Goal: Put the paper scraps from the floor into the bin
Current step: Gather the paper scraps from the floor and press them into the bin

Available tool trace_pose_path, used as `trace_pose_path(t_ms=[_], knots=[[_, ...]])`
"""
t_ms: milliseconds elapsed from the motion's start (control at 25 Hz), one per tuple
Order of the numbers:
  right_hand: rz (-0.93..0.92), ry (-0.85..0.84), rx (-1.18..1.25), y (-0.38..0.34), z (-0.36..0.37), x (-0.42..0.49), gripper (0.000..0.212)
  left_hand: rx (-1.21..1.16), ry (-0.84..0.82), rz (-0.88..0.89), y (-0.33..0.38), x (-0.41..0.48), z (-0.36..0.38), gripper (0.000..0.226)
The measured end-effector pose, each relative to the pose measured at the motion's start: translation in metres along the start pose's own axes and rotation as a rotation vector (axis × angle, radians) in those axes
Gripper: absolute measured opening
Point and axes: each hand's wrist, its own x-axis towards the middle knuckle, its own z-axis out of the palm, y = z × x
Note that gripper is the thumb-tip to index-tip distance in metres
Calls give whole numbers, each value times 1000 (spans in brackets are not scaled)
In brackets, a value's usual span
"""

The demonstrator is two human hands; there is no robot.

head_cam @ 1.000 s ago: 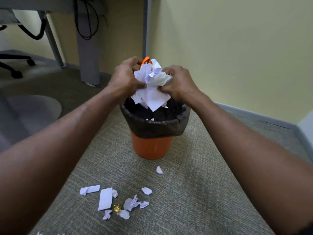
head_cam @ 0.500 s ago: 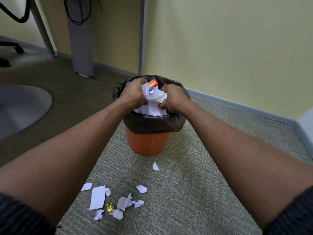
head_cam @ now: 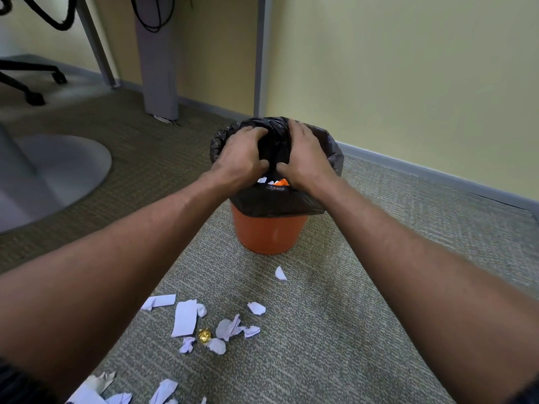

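Grey-green carpet [head_cam: 335,330] supports an orange plastic bin [head_cam: 269,231] with black liner. Left hand [head_cam: 240,158] and right hand [head_cam: 306,158], fingers spread and empty, sit over its mouth; white torn paper scraps [head_cam: 185,317] lie in front of the bin

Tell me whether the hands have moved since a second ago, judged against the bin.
Yes. The left hand and right hand went down, from above the bin into its mouth, and they no longer hold the paper.

Grey-green carpeted floor [head_cam: 335,330]: an orange bin [head_cam: 269,234] stands mid-frame; white paper scraps [head_cam: 186,316] and a gold wrapper [head_cam: 204,335] lie lower left.
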Motion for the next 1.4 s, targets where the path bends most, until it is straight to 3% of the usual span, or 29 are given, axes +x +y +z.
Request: trace_pose_path(t_ms=[80, 280, 560, 760, 1000, 1160, 1400], knots=[[-33, 37, -28, -9, 6, -14, 99, 43, 16, 21, -7, -9, -2, 78], [-102, 119, -62, -45, 23, -51, 101, 165, 90, 18, -24, -57, -18, 79], [-173, 22, 45, -104, 71, -126, 100, 293, 26, -107, -75, -151, -42, 88], [-204, -147, 88, -141, 112, -189, 102, 351, -67, -186, -122, -225, -52, 93], [-214, -364, 110, -159, 148, -268, 94, 431, -358, -342, -169, -299, -59, 88], [-207, -508, 98, -152, 168, -318, 100, 418, -562, -408, -202, -330, -58, 86], [-129, -740, -78, -134, 187, -355, 124, 378, -842, -546, -242, -343, -69, 146]])
